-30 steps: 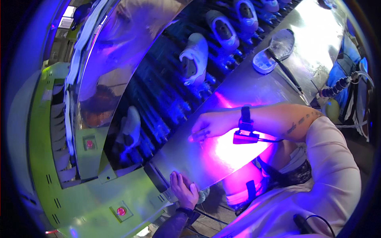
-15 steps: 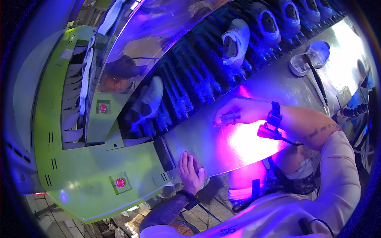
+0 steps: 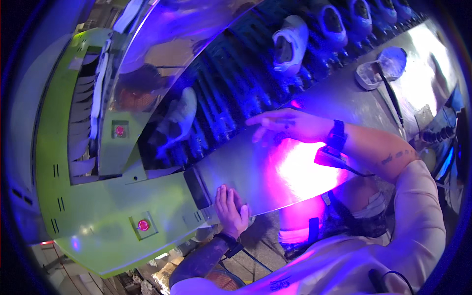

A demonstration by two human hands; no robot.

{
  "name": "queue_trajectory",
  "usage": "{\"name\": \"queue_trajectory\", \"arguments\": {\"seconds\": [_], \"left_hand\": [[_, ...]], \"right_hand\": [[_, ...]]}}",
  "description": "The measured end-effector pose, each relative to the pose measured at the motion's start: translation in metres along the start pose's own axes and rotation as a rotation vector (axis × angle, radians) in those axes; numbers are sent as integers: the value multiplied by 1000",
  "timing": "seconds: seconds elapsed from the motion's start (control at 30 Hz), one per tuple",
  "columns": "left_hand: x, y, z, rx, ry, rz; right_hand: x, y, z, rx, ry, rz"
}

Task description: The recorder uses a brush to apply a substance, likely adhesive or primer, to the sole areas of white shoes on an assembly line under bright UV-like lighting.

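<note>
My left hand [image 3: 231,212] lies at the near edge of the metal table [image 3: 228,164], fingers stretched out, with nothing visible in it. Over the table my right hand [image 3: 291,125] reaches left with fingers apart and empty, close to the rail of the roller conveyor [image 3: 223,110]. On that conveyor, a pale shoe [image 3: 184,113] sits at the left, partly in shadow. Another pale shoe [image 3: 291,46] lies further along, ahead of my right hand. Neither hand touches a shoe. Pink and violet light glares on the table below my right wrist.
More shoes [image 3: 334,25] stand along the conveyor at the far right. A clear dish [image 3: 368,78] with its lid holds a long-handled brush [image 3: 392,101] on the table. A green machine housing [image 3: 108,236] with red buttons [image 3: 143,224] borders the left. A curved shiny hood [image 3: 162,54] hangs above.
My right hand has moved left and up towards the conveyor, its fingers going from curled to stretched. My left hand stays by the table edge. The whole view has shifted slightly.
</note>
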State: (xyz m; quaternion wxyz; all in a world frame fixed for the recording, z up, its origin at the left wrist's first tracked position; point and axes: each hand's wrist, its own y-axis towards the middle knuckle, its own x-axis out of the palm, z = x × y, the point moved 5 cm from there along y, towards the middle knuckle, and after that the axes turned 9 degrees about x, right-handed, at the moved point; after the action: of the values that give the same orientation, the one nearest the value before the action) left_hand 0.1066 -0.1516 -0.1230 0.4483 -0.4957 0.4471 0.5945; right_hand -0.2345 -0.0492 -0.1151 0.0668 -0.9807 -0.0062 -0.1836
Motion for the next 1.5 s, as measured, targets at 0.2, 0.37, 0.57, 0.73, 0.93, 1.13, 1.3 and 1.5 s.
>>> {"name": "queue_trajectory", "arguments": {"seconds": [0.2, 0.37, 0.57, 0.73, 0.93, 1.13, 1.3, 1.5], "left_hand": [[-2, 1, 2, -2, 1, 1], [0, 1, 2, 10, 3, 4], [-1, 3, 6, 10, -6, 3], [0, 0, 3, 0, -7, -20], [-4, 1, 5, -4, -13, -65], [0, 0, 5, -5, 3, -47], [-2, -1, 6, -17, 28, -52], [-2, 1, 7, 7, 32, -67]], "right_hand": [[-12, 12, 6, 45, 464, -28], [-11, 6, -5, 25, 656, -54], [-20, 8, 4, 6, 628, -95], [-18, 8, 2, 47, 626, -57], [-15, 6, 1, 82, 595, -48], [-16, 10, 12, 73, 460, -16], [-15, 8, 5, 81, 469, 4], [-28, 14, 17, 92, 347, 181]]}}
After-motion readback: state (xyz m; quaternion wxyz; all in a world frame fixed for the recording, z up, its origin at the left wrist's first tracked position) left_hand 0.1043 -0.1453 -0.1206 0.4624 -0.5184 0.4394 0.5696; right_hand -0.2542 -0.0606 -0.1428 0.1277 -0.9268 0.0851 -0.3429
